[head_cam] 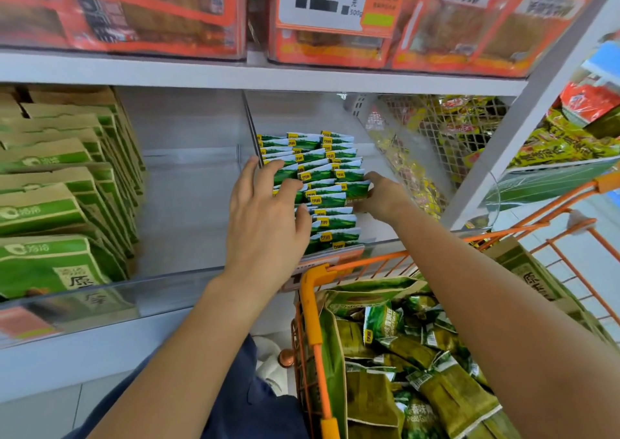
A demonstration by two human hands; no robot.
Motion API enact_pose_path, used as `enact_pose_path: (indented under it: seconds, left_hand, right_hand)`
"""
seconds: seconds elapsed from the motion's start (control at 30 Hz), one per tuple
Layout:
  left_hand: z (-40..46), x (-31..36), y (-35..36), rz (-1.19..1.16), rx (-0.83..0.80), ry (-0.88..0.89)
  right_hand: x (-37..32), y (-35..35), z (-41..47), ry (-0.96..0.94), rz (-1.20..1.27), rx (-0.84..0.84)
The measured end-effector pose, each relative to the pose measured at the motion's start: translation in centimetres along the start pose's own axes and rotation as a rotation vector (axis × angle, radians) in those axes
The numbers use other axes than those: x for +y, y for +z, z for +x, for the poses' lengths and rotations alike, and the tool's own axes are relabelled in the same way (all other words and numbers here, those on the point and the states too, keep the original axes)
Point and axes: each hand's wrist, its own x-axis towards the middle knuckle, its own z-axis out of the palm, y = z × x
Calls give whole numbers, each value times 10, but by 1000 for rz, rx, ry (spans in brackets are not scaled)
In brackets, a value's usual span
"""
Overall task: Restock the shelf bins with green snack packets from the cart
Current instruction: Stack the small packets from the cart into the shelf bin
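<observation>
Green-and-white snack packets [318, 183] stand in tight overlapping rows inside the middle shelf bin [335, 254], upright and leaning back. My left hand [265, 217] lies against the left side of the rows with fingers spread and nearly straight, fingertips touching the packet tops beside the clear divider [251, 126]; its grip holds nothing. My right hand [382, 197] is at the right edge of the rows, thumb and fingers pinching the edge of one packet there. Below my right forearm, the orange cart [312, 304] sits just in front of the shelf, with an open green bag [369, 291] in it and loose green packets [419, 371] piled inside. Larger green and brown bags [50, 210] fill the bin to the left.
</observation>
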Motion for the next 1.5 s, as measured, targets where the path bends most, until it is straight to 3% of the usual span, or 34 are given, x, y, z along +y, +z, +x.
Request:
enact_pose_path:
  seconds: [0.13, 0.37, 0.43, 0.53, 0.57, 0.67, 0.83, 1.07, 1.33, 1.43, 1.5]
  left_hand:
    - [1, -1, 2, -4, 2, 0]
    - [2, 0, -1, 31, -12, 12]
    - [1, 2, -3, 81, -7, 7]
    - [-5, 12, -6, 107, 27, 55]
    - [-8, 17, -6, 78, 36, 86]
    - [-18, 36, -3, -34, 39, 179]
    - [-34, 49, 6, -113, -27, 287]
    - [-29, 45, 8, -130, -1, 290]
    - [-30, 24, -21, -395, 31, 86]
    - [-35, 28, -39, -707, -44, -48]
    - [-36, 30, -54, -1034, -209, -231]
  right_hand:
    - [2, -2, 1, -26, 90, -3]
    - [-2, -17, -11, 71, -90, -62]
    - [-3, -34, -37, -9, -75, 60]
    - [5, -46, -106, -277, 195, 390]
    - [11, -43, -130, -342, 269, 429]
    - [35, -26, -171, -413, 144, 317]
    - [57, -17, -155, -320, -282, -28]
    - [51, 10, -150, -469, -602, -15]
    - [48, -61, -171, -312, 89, 56]
    - [28, -69, -186, -310, 449, 78]
    - [10, -68, -192, -293, 648, 115]
